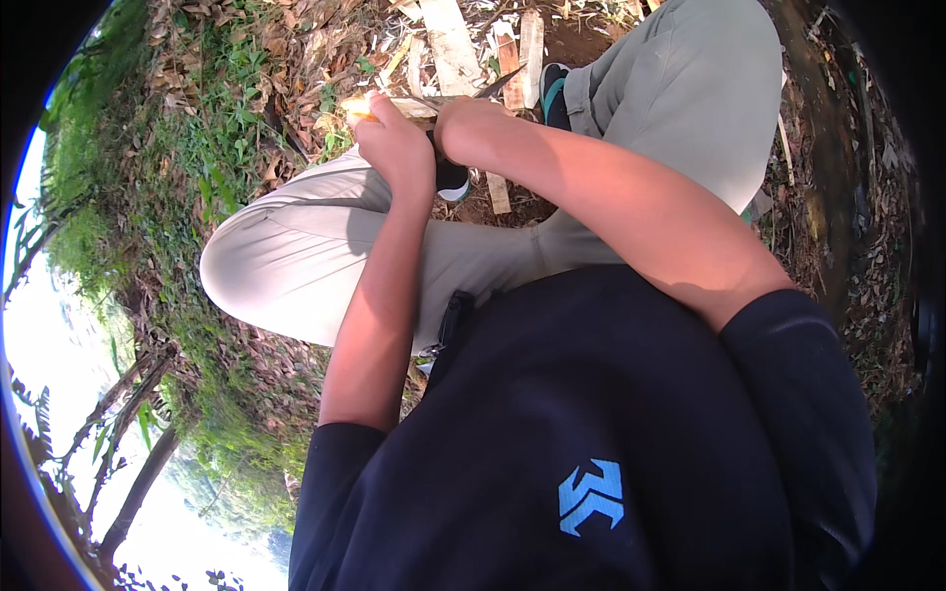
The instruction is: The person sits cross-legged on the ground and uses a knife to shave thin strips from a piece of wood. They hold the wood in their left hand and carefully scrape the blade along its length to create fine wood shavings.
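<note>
My left hand [394, 146] is closed around one end of a pale piece of wood [419, 107], with a bright yellow-orange patch at its thumb. Close beside it, my right hand [471, 128] is bent inward and closed, its fingers mostly hidden behind the back of the hand. A dark, pointed knife blade [500, 83] sticks out past the right hand, away to the right. The knife's handle is out of sight. Both hands are held between my spread knees, above the ground.
Flat wooden boards [451, 44] and pale shavings lie on the soil beyond my hands. My feet, in a dark shoe [452, 179] and teal-edged footwear [554, 96], are close below. Leaf litter and green plants [222, 94] spread left; bare branches [138, 483] stand at lower left.
</note>
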The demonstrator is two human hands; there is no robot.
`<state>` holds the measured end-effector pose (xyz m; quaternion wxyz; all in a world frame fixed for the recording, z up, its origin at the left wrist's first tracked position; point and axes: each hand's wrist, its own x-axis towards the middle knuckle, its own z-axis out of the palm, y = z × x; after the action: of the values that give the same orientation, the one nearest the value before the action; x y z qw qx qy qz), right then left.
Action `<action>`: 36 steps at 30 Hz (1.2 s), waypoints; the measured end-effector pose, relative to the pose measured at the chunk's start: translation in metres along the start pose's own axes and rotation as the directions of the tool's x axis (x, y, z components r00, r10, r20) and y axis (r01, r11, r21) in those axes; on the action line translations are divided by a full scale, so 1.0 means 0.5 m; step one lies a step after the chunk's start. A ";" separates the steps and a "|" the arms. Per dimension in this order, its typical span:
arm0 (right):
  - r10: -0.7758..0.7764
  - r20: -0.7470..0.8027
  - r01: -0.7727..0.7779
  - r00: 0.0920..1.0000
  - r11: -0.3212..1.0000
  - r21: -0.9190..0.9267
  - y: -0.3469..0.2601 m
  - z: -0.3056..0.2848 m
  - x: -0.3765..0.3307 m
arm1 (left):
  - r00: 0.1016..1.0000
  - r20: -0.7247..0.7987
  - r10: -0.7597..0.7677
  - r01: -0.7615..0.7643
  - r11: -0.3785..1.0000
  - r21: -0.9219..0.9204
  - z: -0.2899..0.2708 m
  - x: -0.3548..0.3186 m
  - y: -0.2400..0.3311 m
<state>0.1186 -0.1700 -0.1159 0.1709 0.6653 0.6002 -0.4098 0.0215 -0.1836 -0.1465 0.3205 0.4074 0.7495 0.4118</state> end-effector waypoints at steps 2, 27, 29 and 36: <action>-0.018 0.075 0.020 0.997 1.000 -0.018 0.013 0.014 0.044 | 1.000 -0.014 -0.005 0.005 1.000 -0.006 -0.005 0.005 -0.006; -0.067 0.069 0.069 0.995 0.997 -0.025 0.051 0.025 0.023 | 0.999 0.015 -0.047 0.047 0.998 -0.033 -0.012 -0.020 0.004; 0.021 0.108 -0.020 0.994 1.000 -0.015 0.025 0.016 0.017 | 0.999 -0.046 -0.023 0.024 0.999 0.026 -0.008 -0.015 0.002; -0.188 0.086 0.201 0.978 0.962 -0.184 0.071 0.102 0.125 | 0.998 -0.043 -0.040 0.039 0.999 -0.017 -0.016 -0.004 0.003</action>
<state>0.1310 -0.1734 -0.2028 0.2134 0.5692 0.6932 -0.3872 0.0166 -0.1877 -0.1412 0.3156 0.3809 0.7608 0.4201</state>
